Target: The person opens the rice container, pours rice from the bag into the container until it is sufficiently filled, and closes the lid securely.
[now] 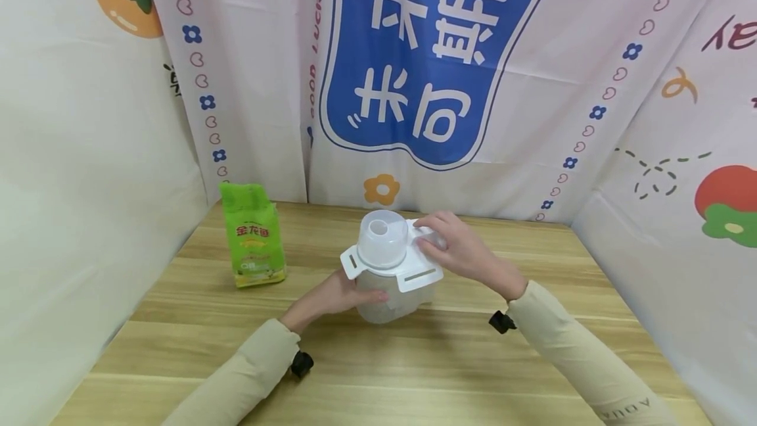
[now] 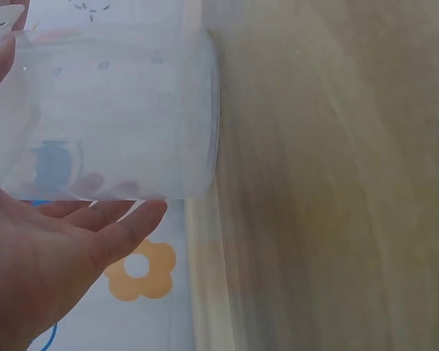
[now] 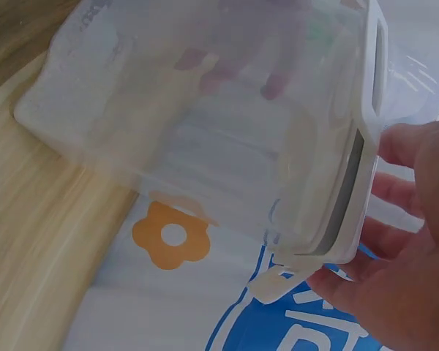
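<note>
A translucent plastic storage container [image 1: 378, 311] with a white lid [image 1: 421, 259] is in the middle of the wooden table. A clear cup [image 1: 383, 252] sits upside down on the lid, and the lid's slotted side flaps stick outward. My left hand [image 1: 332, 294] holds the container's body, thumb on the near side; in the left wrist view its fingers [image 2: 132, 230] reach behind the clear wall. My right hand [image 1: 464, 248] grips the lid's right part, with fingertips at the lid's edge in the right wrist view. A grey seal [image 3: 342, 201] shows under the lid's rim.
A green printed bag [image 1: 254, 235] stands upright at the back left of the wooden table [image 1: 473, 373]. Printed white cloth [image 1: 260, 84] hangs behind the table and along both sides. A small black device [image 1: 301, 364] is at each sleeve cuff.
</note>
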{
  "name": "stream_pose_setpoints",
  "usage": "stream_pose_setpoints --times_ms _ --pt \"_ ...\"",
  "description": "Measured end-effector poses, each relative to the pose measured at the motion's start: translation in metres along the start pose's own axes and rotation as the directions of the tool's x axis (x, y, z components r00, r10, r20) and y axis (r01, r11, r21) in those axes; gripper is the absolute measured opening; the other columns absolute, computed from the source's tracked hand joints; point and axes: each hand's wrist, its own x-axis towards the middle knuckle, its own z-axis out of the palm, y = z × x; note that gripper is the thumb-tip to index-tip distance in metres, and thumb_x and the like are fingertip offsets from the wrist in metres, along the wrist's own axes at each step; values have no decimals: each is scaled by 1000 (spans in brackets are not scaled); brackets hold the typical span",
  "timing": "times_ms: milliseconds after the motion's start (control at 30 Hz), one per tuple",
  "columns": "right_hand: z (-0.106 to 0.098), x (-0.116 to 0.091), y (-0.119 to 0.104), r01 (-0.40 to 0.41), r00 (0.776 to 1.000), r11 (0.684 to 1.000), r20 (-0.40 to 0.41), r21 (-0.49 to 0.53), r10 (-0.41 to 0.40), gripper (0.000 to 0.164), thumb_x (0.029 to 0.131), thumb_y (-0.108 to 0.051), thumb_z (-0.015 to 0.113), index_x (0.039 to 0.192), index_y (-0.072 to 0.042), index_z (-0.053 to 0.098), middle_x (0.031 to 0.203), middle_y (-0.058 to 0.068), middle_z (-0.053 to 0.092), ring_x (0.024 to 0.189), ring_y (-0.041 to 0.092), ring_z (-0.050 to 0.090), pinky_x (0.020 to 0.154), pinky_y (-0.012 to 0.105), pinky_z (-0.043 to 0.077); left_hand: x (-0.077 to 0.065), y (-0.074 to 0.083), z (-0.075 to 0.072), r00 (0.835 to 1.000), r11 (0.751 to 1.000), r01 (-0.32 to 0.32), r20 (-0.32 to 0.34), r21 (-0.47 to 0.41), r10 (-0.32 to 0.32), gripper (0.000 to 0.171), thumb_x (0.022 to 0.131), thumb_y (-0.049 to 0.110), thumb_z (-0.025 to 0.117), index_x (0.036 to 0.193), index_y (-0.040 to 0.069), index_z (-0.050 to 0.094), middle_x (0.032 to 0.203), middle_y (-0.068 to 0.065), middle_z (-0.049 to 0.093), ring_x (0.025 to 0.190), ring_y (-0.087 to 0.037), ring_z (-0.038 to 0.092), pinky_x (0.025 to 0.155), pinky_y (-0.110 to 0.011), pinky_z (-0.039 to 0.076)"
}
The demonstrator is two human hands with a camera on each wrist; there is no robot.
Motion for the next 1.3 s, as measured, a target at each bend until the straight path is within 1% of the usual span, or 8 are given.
stream_pose_setpoints --times_ms 167,333,467,700,933,1067,1233,1300 --pt "-1 7 3 86 995 995 55 -59 -82 23 89 -16 71 110 -6 68 103 8 68 96 23 61 84 39 53 1 1 -2 1000 1000 2 19 -13 -1 76 83 19 80 143 31 35 140 6 50 134 -19 46 114 -51 33" --pt "-1 10 7 145 988 982 74 -119 -137 22 88 -12 71 108 -6 68 97 6 68 86 19 58 74 33 51 1 2 -2 999 1000 -7 32 -24 7 75 83 18 80 142 31 36 140 6 51 133 -18 47 113 -49 34" --pt "1 11 9 155 987 978 69 -141 -146 19 88 -12 71 105 -6 69 91 4 67 80 17 55 67 29 48 2 1 -2 999 1000 -1 35 -25 2 75 83 18 80 142 32 36 139 7 51 132 -18 47 113 -49 34" --pt "4 12 12 177 984 973 14 -146 -177 17 84 -10 74 100 -5 70 83 2 65 75 14 52 62 25 46 2 1 -3 999 1000 -2 45 -27 3 77 83 20 80 143 33 34 141 8 49 134 -18 45 114 -50 32" --pt "5 13 12 174 985 979 30 -111 -171 16 85 -6 68 101 -5 70 86 1 64 75 13 49 63 23 44 2 2 -4 998 999 -11 63 -38 13 74 84 21 79 142 34 35 140 9 50 133 -16 47 113 -48 35" --pt "6 13 11 168 986 982 25 -85 -166 17 84 -4 65 101 -5 69 82 0 60 75 12 46 63 22 42 2 3 -3 998 999 -19 62 -34 21 73 85 19 78 142 34 35 140 9 50 133 -16 47 113 -48 35" --pt "9 14 8 160 987 985 16 -61 -160 20 82 0 63 101 -5 68 82 -1 57 75 12 44 62 22 40 1 4 -4 998 999 -1 57 -35 3 73 85 17 78 142 32 36 141 7 49 134 -18 46 114 -50 33" --pt "11 15 8 164 986 985 0 -54 -164 20 81 1 62 100 -5 68 82 -1 57 75 12 44 62 22 40 0 4 -4 998 999 26 56 -36 -24 73 85 18 78 143 33 35 142 7 48 135 -18 44 114 -50 33"
